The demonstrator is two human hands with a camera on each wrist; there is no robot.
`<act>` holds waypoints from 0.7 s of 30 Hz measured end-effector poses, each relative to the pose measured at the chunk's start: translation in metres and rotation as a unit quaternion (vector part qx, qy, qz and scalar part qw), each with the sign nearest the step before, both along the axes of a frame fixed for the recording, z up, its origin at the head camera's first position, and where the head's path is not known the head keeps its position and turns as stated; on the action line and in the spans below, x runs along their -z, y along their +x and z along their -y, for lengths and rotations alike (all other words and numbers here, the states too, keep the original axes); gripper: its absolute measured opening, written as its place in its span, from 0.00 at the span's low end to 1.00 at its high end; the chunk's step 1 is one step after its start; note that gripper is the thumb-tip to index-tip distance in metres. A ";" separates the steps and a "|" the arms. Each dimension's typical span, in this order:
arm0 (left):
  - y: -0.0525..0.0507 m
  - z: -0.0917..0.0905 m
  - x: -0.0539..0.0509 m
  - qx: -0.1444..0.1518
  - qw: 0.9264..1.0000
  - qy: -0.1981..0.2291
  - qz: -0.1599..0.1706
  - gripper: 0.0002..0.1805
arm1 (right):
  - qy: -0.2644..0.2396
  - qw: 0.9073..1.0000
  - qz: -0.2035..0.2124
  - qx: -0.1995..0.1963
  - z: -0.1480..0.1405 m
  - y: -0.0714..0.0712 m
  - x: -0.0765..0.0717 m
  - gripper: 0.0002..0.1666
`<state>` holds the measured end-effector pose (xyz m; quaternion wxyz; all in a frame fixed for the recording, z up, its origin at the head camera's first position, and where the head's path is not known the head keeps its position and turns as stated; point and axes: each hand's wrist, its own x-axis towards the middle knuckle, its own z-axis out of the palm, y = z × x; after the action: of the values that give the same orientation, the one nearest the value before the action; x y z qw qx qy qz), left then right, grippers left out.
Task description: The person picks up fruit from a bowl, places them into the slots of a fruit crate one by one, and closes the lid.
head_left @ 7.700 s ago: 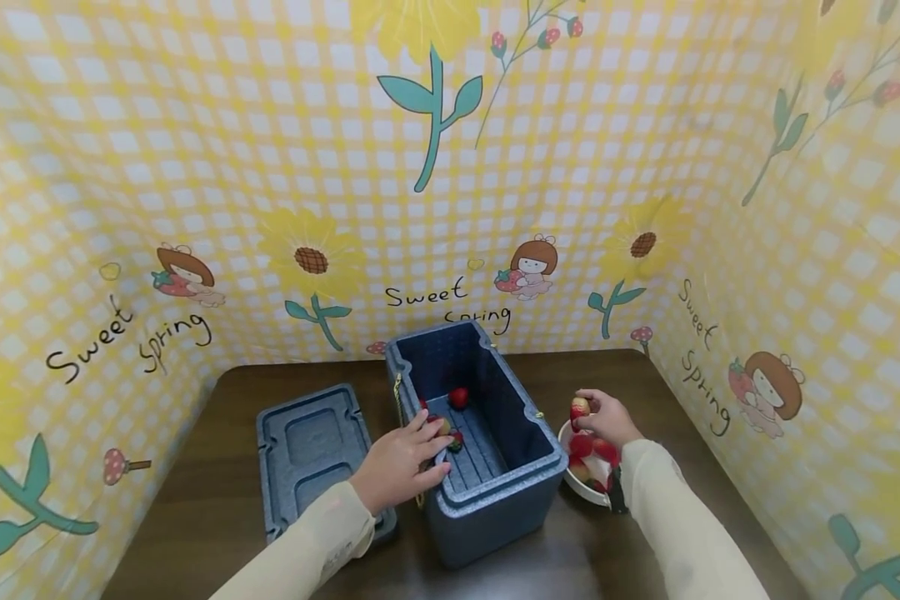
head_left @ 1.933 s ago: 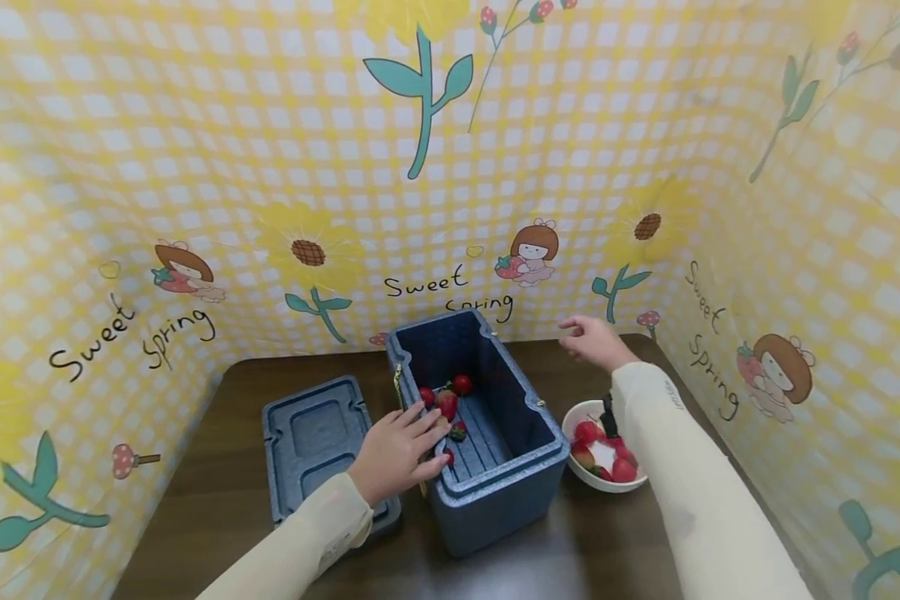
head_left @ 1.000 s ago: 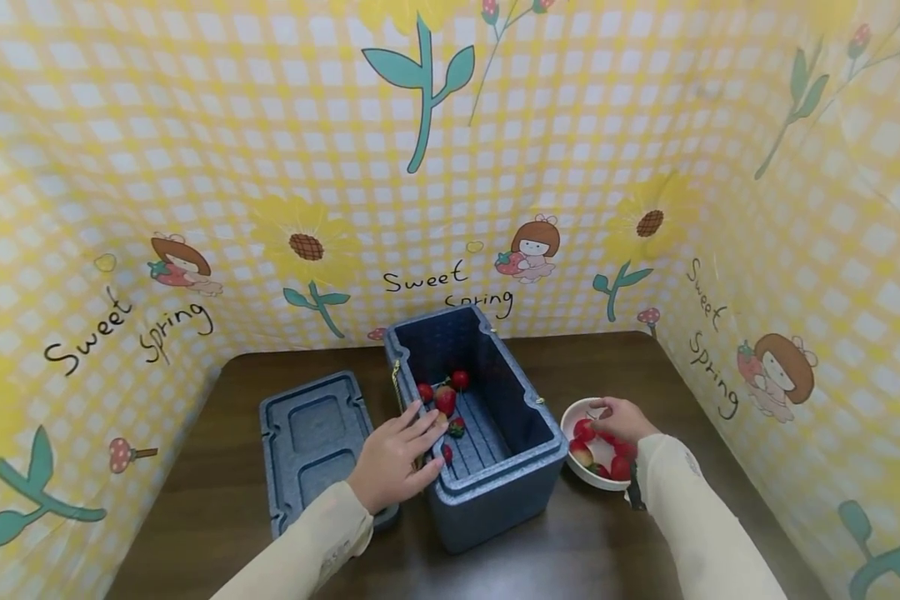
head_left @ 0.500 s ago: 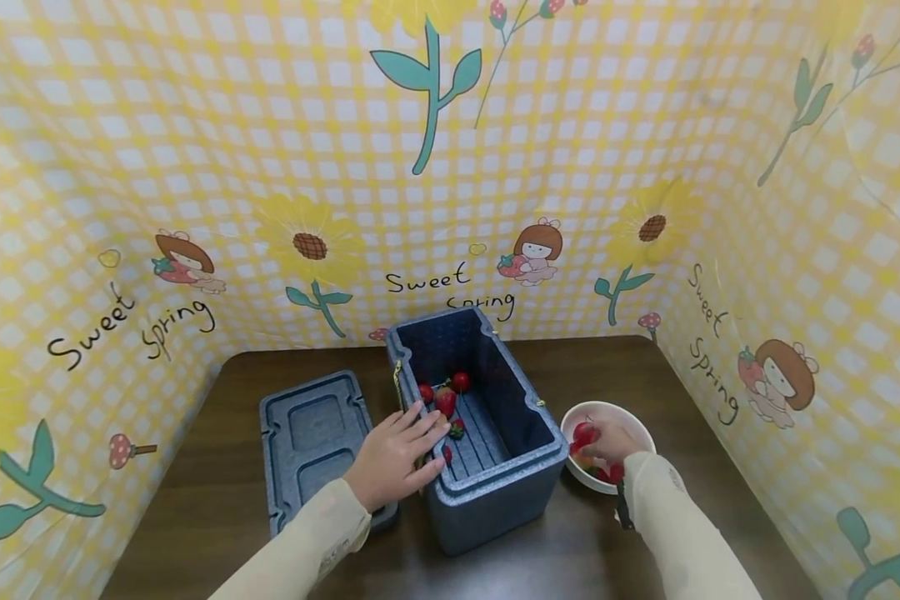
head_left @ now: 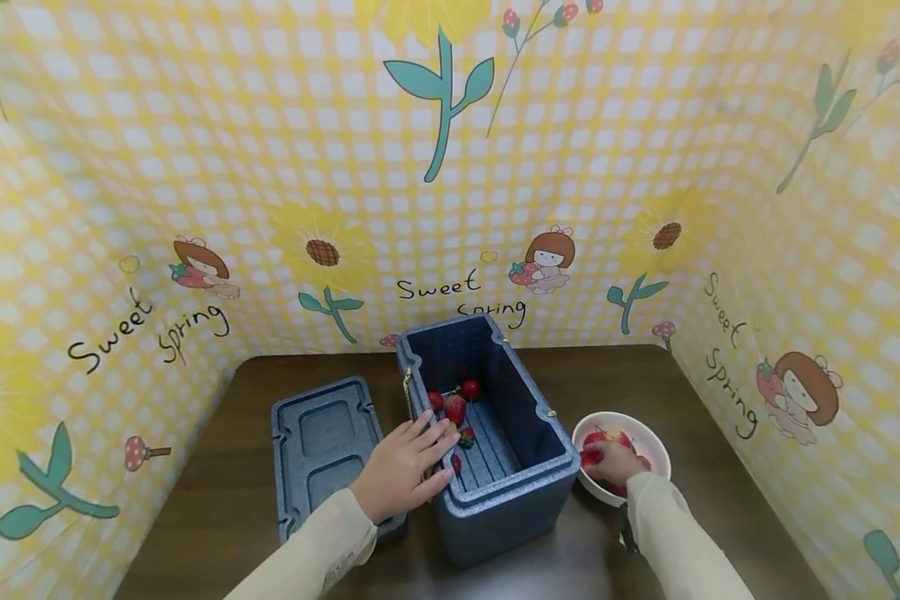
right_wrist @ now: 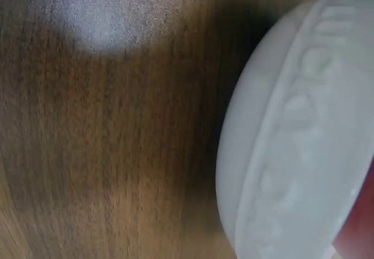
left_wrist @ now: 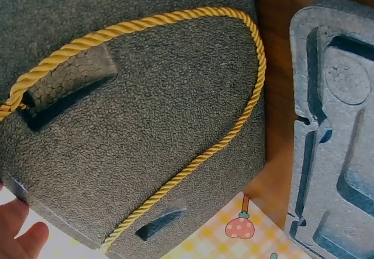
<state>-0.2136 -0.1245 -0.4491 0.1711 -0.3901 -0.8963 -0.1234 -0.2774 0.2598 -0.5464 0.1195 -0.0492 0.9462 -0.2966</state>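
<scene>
My left hand (head_left: 405, 468) rests with fairly straight fingers over the left rim of the grey-blue foam box (head_left: 506, 529). Inside the box, several red strawberries (head_left: 455, 409) lie along the left side. On the right, my right hand (head_left: 617, 463) reaches down into a white bowl (head_left: 654, 442), its fingers curled at a red strawberry (head_left: 591, 457); the fingertips are partly hidden. Other red fruit lies around that hand. In the left wrist view, fingertips (left_wrist: 20, 232) show at the box's edge. The right wrist view shows the bowl's outer wall (right_wrist: 263, 154) but no hand.
A foam lid (head_left: 330, 433) lies flat on the brown table (head_left: 217, 467) left of the box. A yellow rope handle (left_wrist: 175, 177) hangs along the box's side. Behind stands a yellow checked cloth (head_left: 330, 150).
My right hand has moved from beyond the bowl down into it. Since the oldest frame, more strawberries lie in the box. My left hand stays on the rim.
</scene>
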 end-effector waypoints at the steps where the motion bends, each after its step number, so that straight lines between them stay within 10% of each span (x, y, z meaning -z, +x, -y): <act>1: 0.000 0.000 -0.002 -0.004 1.000 0.000 0.004 0.27 | -0.001 1.000 -0.001 -0.002 0.001 -0.001 0.000 0.23; 21: 0.006 0.000 -0.007 -0.010 0.998 0.006 0.060 0.26 | 0.003 1.000 -0.020 0.015 0.005 -0.002 0.019 0.26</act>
<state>-0.2080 -0.1244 -0.4420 0.1208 -0.3716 -0.9082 -0.1500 -0.2791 0.2550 -0.5654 0.0967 -0.0407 0.9499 -0.2944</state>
